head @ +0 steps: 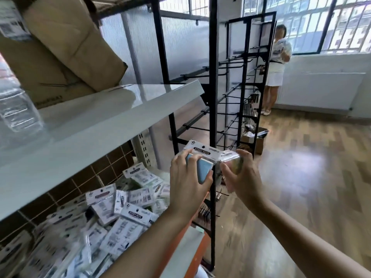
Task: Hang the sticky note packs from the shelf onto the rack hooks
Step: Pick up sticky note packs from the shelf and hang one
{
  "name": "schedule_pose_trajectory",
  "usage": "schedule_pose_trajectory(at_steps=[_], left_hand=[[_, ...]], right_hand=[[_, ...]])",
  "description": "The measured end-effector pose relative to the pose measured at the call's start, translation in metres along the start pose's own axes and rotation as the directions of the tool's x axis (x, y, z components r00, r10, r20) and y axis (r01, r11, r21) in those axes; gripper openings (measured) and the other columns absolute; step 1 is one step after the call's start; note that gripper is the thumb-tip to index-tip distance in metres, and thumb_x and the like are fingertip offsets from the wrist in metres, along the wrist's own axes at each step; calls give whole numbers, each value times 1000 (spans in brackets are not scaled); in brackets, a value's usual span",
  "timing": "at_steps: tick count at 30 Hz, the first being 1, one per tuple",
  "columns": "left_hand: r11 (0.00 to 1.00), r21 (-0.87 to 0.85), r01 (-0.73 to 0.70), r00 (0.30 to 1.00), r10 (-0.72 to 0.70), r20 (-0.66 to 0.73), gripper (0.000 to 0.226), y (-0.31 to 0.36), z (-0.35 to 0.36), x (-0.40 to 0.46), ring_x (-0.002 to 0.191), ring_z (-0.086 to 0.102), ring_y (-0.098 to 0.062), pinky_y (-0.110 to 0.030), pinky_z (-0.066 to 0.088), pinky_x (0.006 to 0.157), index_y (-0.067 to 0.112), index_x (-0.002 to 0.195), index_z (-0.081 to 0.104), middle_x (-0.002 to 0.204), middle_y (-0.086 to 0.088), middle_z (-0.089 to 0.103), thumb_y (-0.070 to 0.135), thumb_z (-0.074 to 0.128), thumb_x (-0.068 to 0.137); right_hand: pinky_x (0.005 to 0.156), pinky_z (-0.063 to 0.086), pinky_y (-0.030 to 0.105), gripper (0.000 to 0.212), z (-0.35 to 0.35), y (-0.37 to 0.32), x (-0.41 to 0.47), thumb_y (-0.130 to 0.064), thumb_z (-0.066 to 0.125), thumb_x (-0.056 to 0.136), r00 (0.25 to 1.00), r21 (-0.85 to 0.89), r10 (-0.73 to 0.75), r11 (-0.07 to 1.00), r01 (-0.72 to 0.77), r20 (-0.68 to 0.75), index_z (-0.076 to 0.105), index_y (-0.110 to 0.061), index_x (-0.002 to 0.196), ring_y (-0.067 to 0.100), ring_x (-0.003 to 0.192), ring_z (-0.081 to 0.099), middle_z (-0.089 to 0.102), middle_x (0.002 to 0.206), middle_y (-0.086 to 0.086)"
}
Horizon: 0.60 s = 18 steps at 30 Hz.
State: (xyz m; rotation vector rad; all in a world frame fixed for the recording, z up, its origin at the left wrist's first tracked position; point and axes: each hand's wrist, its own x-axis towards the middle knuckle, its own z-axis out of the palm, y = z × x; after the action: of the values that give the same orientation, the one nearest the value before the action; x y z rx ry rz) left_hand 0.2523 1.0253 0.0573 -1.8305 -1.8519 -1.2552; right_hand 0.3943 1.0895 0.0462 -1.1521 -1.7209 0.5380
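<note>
Left hand (187,177) grips a blue sticky note pack (202,167) with fingers curled over its top edge; right hand (239,173) pinches a yellowish pack (234,160) just beside it; both are held in front of the black rack (213,97), level with its lower hooks (224,133). Further packs lie heaped on the lower shelf (100,227); cardboard boxes (60,41) sit on the shelf above.

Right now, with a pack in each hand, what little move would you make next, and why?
Probably carry the blue sticky note pack in the left hand forward to a bare hook on the black rack. The right hand grips another pack, and neither hangs yet.
</note>
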Motion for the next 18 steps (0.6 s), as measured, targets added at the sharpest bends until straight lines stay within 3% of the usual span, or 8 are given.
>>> schedule_pose_trajectory(at_steps=[5,8,11,15,17,18], left_hand=[[998,42,-39,998,42,-50,47,27,33,32,125,38,-21,-35,35,103,19,118,50,132,-7,45,50,51,84],[997,78,-14,993,23,-114,52,48,62,51,122,38,-19,-33,35,100,15,117,57,128,-8,47,53,54,82],[989,128,69,983,-46,-179,57,73,92,73,116,37,-17,-32,37,95,15,115,59,123,-7,51,57,56,78],[982,150,116,972,-81,-220,58,101,129,99,116,38,-15,-25,37,89,19,116,57,123,-2,48,62,54,77],[984,117,134,971,-107,-215,61,112,145,111,119,36,-17,-32,46,86,18,118,56,125,-1,44,63,54,78],[983,117,139,968,-110,-227,61,116,152,117,118,36,-17,-34,48,85,16,118,56,126,-2,44,63,54,78]], right_hand=[[87,50,57,47,-5,35,53,-36,70,80,976,291,191,933,-213,103,46,-23,118,34,112,50,46,109,6],[73,59,39,34,-18,58,86,-34,71,83,948,403,210,867,-293,239,52,-34,110,30,116,49,43,116,8],[75,58,27,23,-40,78,119,-38,70,82,920,381,177,870,-312,350,52,-47,93,17,103,51,36,108,-2],[80,41,7,11,-71,102,161,-44,60,87,911,329,89,915,-235,402,60,-34,85,7,102,43,38,101,-7],[73,34,1,31,-87,110,180,-45,49,93,912,297,38,939,-172,409,64,-24,76,2,95,47,42,99,-7],[72,37,8,38,-93,115,189,-44,47,95,909,275,12,951,-138,416,65,-20,72,3,87,51,48,95,-5]])
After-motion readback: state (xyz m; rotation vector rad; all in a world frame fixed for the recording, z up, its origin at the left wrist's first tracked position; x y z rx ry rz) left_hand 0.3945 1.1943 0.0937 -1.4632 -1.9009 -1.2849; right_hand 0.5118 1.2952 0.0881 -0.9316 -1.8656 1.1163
